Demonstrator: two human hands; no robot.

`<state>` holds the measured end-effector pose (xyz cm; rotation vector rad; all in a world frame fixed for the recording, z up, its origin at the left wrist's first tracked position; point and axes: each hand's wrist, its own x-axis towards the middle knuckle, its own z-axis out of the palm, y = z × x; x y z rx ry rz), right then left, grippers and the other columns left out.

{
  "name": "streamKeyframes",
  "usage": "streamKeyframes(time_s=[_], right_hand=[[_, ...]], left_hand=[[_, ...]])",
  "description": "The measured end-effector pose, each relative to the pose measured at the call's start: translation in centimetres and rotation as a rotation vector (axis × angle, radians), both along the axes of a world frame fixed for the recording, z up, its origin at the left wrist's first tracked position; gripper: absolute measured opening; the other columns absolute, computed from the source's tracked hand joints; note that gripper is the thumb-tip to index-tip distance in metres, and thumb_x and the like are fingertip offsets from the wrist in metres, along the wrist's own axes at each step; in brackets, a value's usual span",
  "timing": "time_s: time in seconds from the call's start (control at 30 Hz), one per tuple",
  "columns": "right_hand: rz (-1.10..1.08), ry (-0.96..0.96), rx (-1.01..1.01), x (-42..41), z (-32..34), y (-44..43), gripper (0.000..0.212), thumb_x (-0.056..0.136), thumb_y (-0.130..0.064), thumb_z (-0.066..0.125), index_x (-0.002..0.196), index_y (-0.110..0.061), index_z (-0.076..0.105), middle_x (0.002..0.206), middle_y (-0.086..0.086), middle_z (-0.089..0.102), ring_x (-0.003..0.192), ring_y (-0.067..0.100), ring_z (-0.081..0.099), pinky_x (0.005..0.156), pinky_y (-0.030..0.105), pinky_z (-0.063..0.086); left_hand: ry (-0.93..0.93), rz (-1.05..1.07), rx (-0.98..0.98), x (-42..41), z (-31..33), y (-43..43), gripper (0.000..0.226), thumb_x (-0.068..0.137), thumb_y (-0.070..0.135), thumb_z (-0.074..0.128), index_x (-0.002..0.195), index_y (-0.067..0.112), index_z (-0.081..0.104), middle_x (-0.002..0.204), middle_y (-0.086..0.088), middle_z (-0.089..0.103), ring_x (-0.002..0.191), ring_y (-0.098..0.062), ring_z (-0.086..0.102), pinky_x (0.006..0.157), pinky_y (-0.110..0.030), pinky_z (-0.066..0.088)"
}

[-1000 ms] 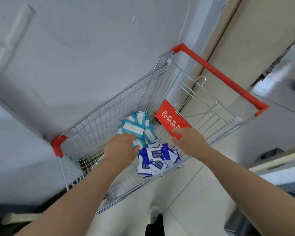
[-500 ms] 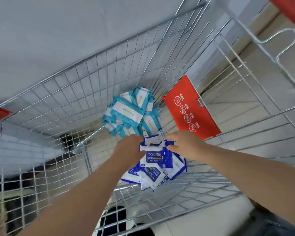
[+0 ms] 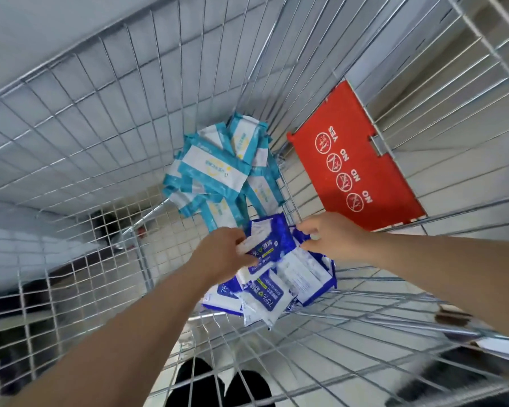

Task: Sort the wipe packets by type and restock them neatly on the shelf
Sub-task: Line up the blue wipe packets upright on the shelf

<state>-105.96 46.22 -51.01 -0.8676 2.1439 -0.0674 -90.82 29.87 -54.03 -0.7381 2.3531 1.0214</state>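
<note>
From the head camera, the view looked down into a wire shopping cart. Two heaps of wipe packets lay on its mesh floor. The teal packets, teal and white, were piled at the far end against the wire wall. The blue packets, dark blue and white and printed "75%", lay in a loose heap nearer the person, just beside the teal ones.

Both bare forearms reached into the cart over the blue heap. The left hand had its fingers curled round the left edge of the top blue packet, which was tilted up off the heap. The right hand was at the heap's right side, its fingers and thumb drawn close together on a dark blue edge there. Whether that edge belonged to the same packet could not be told.

A red plastic flap with round "NO" signs hung on the cart's wire to the right of the teal heap. Dark shoes showed through the mesh at the bottom.
</note>
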Motion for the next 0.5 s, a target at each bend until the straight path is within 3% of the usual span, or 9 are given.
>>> streamKeyframes(time_s=[0.1, 0.2, 0.23, 0.33, 0.4, 0.5], right_hand=[[-0.021, -0.048, 0.013, 0.3, -0.4, 0.3, 0.034, 0.090, -0.016, 0.063, 0.118, 0.003, 0.061, 0.113, 0.015, 0.064, 0.106, 0.030, 0.060, 0.091, 0.040, 0.046], [-0.019, -0.041, 0.025, 0.7, -1.1, 0.4, 0.011, 0.088, -0.011, 0.062, 0.083, -0.001, 0.059, 0.076, 0.008, 0.057, 0.071, 0.020, 0.054, 0.065, 0.033, 0.040], [-0.016, -0.038, 0.034, 0.8, -1.3, 0.4, 0.012, 0.087, -0.011, 0.062, 0.080, -0.002, 0.058, 0.074, 0.008, 0.055, 0.068, 0.021, 0.052, 0.063, 0.033, 0.038], [-0.020, -0.046, 0.041, 1.1, -2.3, 0.4, 0.031, 0.083, -0.012, 0.064, 0.107, 0.007, 0.060, 0.102, 0.021, 0.064, 0.093, 0.034, 0.060, 0.082, 0.042, 0.047], [-0.053, -0.045, 0.031, 1.4, -2.9, 0.3, 0.039, 0.081, -0.011, 0.067, 0.114, 0.006, 0.057, 0.109, 0.022, 0.063, 0.099, 0.034, 0.060, 0.086, 0.045, 0.048], [-0.104, -0.024, 0.041, 2.0, -3.8, 0.2, 0.042, 0.077, -0.014, 0.071, 0.113, -0.002, 0.055, 0.106, 0.012, 0.062, 0.093, 0.028, 0.060, 0.079, 0.039, 0.049]], left_hand=[[-0.062, -0.047, 0.028, 1.9, 0.0, 0.4, 0.038, 0.078, 0.031, 0.077, 0.105, 0.011, 0.059, 0.104, -0.006, 0.060, 0.091, -0.022, 0.055, 0.076, -0.032, 0.043], [-0.049, 0.003, 0.062, 2.8, -0.8, 0.9, 0.037, 0.077, 0.023, 0.078, 0.103, 0.013, 0.054, 0.104, -0.005, 0.060, 0.087, -0.018, 0.053, 0.070, -0.028, 0.041], [-0.048, 0.038, 0.081, 2.8, -1.0, 0.8, 0.039, 0.076, 0.022, 0.079, 0.102, 0.015, 0.052, 0.103, -0.003, 0.060, 0.086, -0.018, 0.054, 0.070, -0.029, 0.044], [-0.058, 0.096, 0.123, 2.7, -1.0, 0.0, 0.043, 0.076, 0.020, 0.078, 0.111, 0.017, 0.052, 0.109, 0.001, 0.061, 0.093, -0.018, 0.057, 0.075, -0.029, 0.046], [-0.085, 0.080, 0.100, 2.8, -0.7, -1.2, 0.043, 0.080, 0.021, 0.074, 0.118, 0.016, 0.057, 0.115, -0.001, 0.061, 0.098, -0.019, 0.058, 0.081, -0.028, 0.045], [-0.105, 0.169, 0.173, 3.7, -0.3, -3.2, 0.032, 0.082, 0.020, 0.073, 0.112, 0.014, 0.064, 0.102, -0.003, 0.065, 0.076, -0.014, 0.059, 0.064, -0.024, 0.042]])
